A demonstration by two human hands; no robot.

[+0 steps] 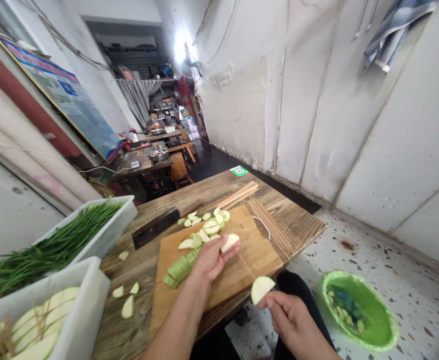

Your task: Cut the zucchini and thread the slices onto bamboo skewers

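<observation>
My left hand (212, 260) is closed on a half-round squash slice (230, 243), pale inside with a thin green edge, above the wooden cutting board (255, 237). In my right hand (285, 314), low beyond the board's near edge, the fingers pinch a thin bamboo skewer (246, 265). Another squash slice (262, 289) is threaded on it close to my fingers. The skewer's far end points toward the slice in my left hand; I cannot tell if it touches. Cut green squash (180, 268) lies in a row on the board, with loose slices (212, 227) behind it.
A cleaver (155, 227) lies behind the board. Bamboo skewers (274, 227) lie right of it. At left stand a white tray of chives (80, 230) and a white tray (92, 300) of skewered slices. A green-lined basin (388, 325) sits on the floor. A person (154, 121) sits far back.
</observation>
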